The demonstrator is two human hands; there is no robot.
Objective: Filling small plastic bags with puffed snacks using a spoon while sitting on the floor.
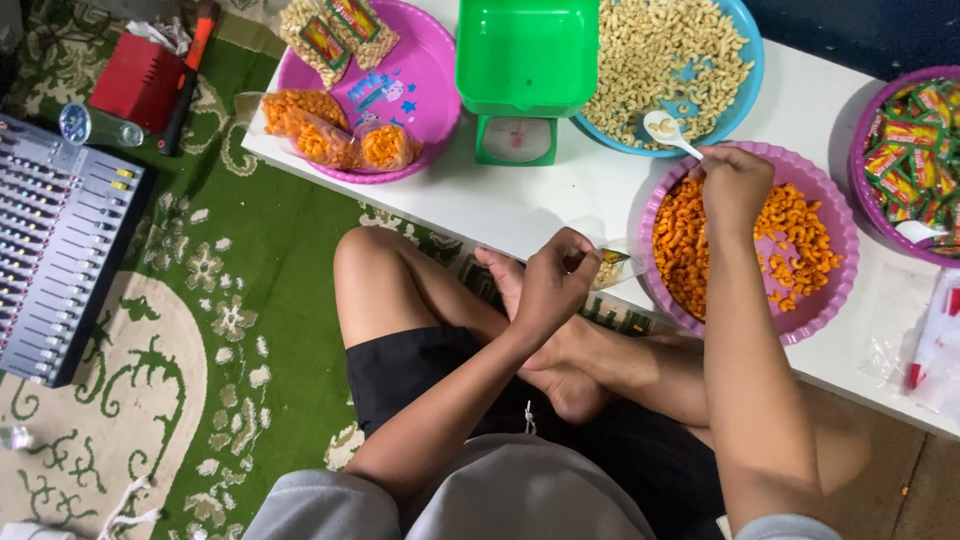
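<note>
Small clear snack bag (610,268) – pinched open in left hand (553,283), just beside pink bowl (820,320) rim. Right hand (733,185) grips white spoon (668,130) above bowl – tilted spoon likely spills pale puffs past bag mouth.

The person sits cross-legged on the carpet (250,260) before the low worktop (560,195). On the worktop, the weighing scale (516,138) stands in the middle with a tub (527,50) on it. Left of it lies a plate (410,95) carrying filled snack bags (325,130). Right of the scale, a bowl of puffed snacks (670,65) sits behind a bowl of curled snacks (745,245). A bowl of sachets (915,150) lies farthest right. An audio mixer (60,245) rests on the carpet at far left
</note>
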